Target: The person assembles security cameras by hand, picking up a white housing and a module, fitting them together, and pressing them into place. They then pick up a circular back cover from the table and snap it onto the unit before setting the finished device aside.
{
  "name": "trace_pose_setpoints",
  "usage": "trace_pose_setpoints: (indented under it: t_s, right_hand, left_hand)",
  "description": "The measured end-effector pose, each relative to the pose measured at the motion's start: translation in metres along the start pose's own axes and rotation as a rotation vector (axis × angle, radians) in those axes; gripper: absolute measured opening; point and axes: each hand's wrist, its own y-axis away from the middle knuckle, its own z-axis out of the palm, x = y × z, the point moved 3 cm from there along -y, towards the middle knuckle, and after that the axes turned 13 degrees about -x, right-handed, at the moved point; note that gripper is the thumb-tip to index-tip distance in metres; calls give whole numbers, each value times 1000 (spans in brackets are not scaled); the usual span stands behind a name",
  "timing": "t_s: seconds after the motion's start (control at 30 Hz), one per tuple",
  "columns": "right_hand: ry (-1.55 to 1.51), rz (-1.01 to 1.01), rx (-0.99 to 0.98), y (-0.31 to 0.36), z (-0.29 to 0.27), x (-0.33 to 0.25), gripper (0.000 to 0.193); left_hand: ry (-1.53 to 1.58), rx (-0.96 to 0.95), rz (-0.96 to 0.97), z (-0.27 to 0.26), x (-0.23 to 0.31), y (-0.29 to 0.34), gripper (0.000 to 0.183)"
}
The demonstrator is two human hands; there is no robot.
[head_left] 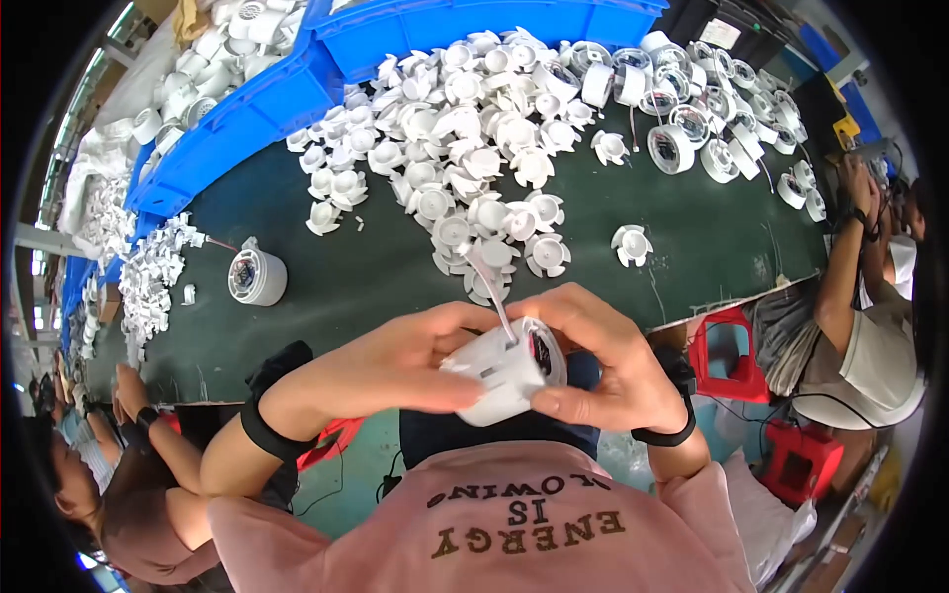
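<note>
Close to my body, above my lap, I hold a white cylindrical plastic housing (491, 374) between both hands. It is tilted, with its dark inside partly showing on the right and a thin pale wire rising from its top. My left hand (420, 356) grips the left side, its thumb slightly blurred across the front. My right hand (603, 361) is curled round the other end, thumb below and fingers above. Just beyond my hands lies a large heap of white fan impellers (465, 128). A similar white housing (257, 277) with a wire stands on the table to the left.
Blue bins (242, 128) border the dark green table (346, 267) at the far and left sides. Round white motor units (692, 109) are piled at the far right, small white parts (153, 287) at the left. Other people sit on both sides, near red stools (730, 356).
</note>
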Motion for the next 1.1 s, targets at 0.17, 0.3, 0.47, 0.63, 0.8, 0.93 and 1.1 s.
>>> trace_pose_setpoints:
  t_s: [0.17,0.3,0.47,0.63,0.8,0.93,1.1]
  right_hand:
    - [-197,-25,88,9,9,7,66]
    - [-131,-30,29,8,13,9,71]
    - [-9,-67,52,4,18,9,75]
    - [44,-83,79,2,22,7,74]
    - [375,-9,265,1,24,-6,67]
    - [458,-30,141,-6,5,-18,60]
    - [1405,216,449,-3,-121,8,61]
  left_hand:
    - [-466,356,458,19,-37,-7,62]
    - [-360,477,585,22,-50,-17,51]
    - [-484,515,631,23,-55,-16,47]
    - [-592,459,683,17,-54,-14,47]
    - [-327,615,602,24,-48,-18,67]
    - [-168,669,547,14,-52,-12,62]
    - [-344,982,550,-37,-44,52,47]
